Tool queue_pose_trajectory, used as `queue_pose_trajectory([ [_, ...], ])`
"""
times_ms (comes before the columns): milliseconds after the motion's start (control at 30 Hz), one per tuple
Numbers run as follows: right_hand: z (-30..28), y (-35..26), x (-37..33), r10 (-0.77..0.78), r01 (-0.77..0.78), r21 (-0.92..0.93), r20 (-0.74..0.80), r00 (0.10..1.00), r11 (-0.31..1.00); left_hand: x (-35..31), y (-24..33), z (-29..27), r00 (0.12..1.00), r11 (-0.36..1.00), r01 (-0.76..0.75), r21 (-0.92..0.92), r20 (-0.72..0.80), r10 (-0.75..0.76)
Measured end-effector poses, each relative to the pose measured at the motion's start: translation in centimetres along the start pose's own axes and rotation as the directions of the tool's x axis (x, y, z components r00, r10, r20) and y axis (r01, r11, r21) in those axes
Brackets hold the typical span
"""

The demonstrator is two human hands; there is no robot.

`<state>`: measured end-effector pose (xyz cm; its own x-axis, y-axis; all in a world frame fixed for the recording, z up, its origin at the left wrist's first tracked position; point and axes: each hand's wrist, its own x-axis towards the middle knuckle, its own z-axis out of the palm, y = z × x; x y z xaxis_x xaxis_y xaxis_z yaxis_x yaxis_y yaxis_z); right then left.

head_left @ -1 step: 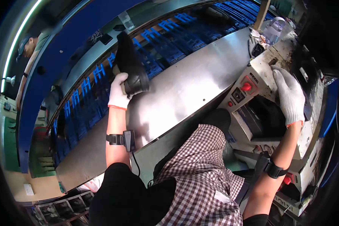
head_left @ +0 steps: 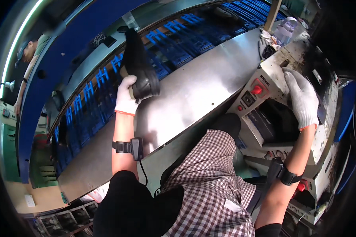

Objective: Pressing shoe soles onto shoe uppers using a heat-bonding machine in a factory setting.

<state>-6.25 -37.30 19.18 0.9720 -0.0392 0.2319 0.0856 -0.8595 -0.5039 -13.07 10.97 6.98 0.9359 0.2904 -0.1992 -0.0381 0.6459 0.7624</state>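
Note:
A black boot (head_left: 143,73) is gripped around its lower end by my left hand (head_left: 126,94), in a white knit glove with an orange cuff. My fingers are wrapped round the boot, partly hidden behind it, and its shaft points up and away. It is held over the inner edge of the metal ledge (head_left: 190,93), beside the conveyor with blue slats (head_left: 174,27). On the right, my gloved right hand (head_left: 303,96) rests with fingers stretched out on the top of a worn, cream-coloured machine (head_left: 273,73). Nothing shows in that hand.
The machine's front carries a red knob (head_left: 257,89) and a dark opening (head_left: 279,118). A clear bottle (head_left: 285,31) and crumpled gloves (head_left: 268,39) sit at its far end. Across the conveyor stands a blue panel (head_left: 67,51), with another person (head_left: 29,59) beyond it. A rack (head_left: 67,219) stands lower left.
The boot and my left hand have shifted slightly to the right. My right hand stays on the machine, and the view has moved a little.

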Motion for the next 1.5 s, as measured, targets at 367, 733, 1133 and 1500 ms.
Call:
queue_pose_trajectory([
  [367, 0.2, -1.0, 0.2, -0.043, 0.044, -0.053, 0.024, 0.999, 0.998, -0.7, -4.5, 11.2, 0.917, 0.997, 0.016, -0.073, 0.398, 0.014],
  [733, -0.3, -1.6, 0.0, -0.02, 0.022, -0.047, 0.038, 0.999, 0.999, 0.5, -7.1, 13.0, 0.904, 0.939, 0.276, -0.205, 0.386, -0.181],
  [1133, 0.2, -0.7, 0.1, -0.083, 0.082, -0.045, -0.005, 0.997, 0.996, 1.6, -8.4, 12.6, 0.959, 0.994, 0.08, -0.072, 0.277, -0.058],
  [1500, 0.1, -1.0, 0.2, -0.039, 0.041, -0.05, 0.037, 0.999, 0.998, 2.5, -8.2, 13.3, 0.961, 0.989, 0.146, -0.036, 0.243, -0.133],
])
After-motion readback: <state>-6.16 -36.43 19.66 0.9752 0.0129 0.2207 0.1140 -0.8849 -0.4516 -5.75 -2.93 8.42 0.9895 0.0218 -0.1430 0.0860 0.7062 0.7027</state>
